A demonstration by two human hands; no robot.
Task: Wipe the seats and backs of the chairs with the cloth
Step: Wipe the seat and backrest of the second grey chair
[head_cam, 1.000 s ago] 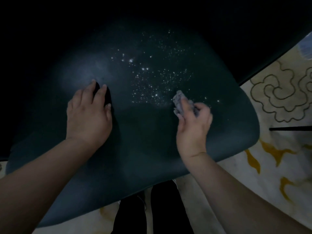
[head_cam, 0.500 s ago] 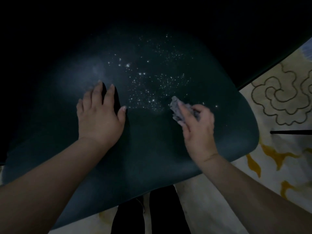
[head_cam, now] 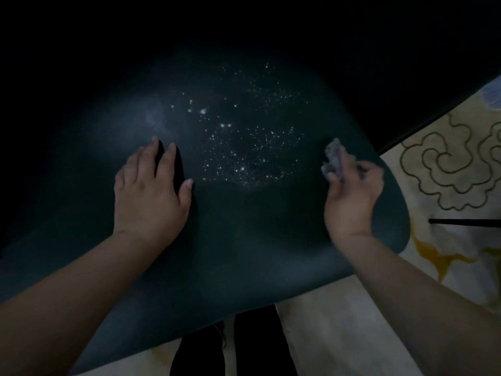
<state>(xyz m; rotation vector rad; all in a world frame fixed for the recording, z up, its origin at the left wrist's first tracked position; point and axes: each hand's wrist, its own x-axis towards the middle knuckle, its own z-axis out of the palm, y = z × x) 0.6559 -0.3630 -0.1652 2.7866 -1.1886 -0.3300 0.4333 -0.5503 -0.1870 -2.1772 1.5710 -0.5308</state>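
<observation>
Two hands rest over a dark chair seat (head_cam: 244, 240). Left hand (head_cam: 151, 191) lies flat, fingers straight. Right hand (head_cam: 352, 191) pinches a crumpled cloth (head_cam: 333, 158) near the seat's right edge; glistening droplets (head_cam: 244, 142) lie between the hands, left of the cloth.

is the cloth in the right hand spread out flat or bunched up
Bunched up. The grey cloth sits as a crumpled wad in the right hand, whose fingers curl round it near the seat's right edge.

The cloth (head_cam: 334, 158), gripped in the right hand (head_cam: 352, 196), is now carried rightward across the seat (head_cam: 244, 240), away from the speckles (head_cam: 244, 137) and close to the seat's right edge.
</observation>
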